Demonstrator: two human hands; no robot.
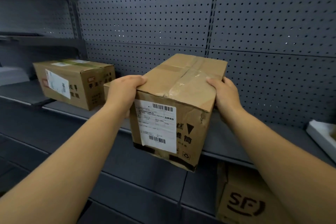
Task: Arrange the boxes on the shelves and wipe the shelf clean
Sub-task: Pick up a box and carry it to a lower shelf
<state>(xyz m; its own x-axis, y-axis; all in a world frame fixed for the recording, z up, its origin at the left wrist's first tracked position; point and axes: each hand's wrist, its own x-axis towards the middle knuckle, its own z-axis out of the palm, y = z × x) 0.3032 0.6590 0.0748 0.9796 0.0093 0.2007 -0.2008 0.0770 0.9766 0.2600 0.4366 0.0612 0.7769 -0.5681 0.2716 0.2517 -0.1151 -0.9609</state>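
Left hand (pixel 123 91) and right hand (pixel 225 94) grip taped box (pixel 174 107) between them, over shelf (pixel 227 143) edge.

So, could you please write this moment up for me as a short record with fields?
held item: taped cardboard box, white barcode label facing the camera
left hand: gripping the box's left top edge
right hand: gripping its right side
box position: partly overhanging the grey shelf front edge
left of it: printed cardboard box resting on the shelf
lower right: SF box on a lower level
far right: white tray, partly cut off
backing: pegboard panel
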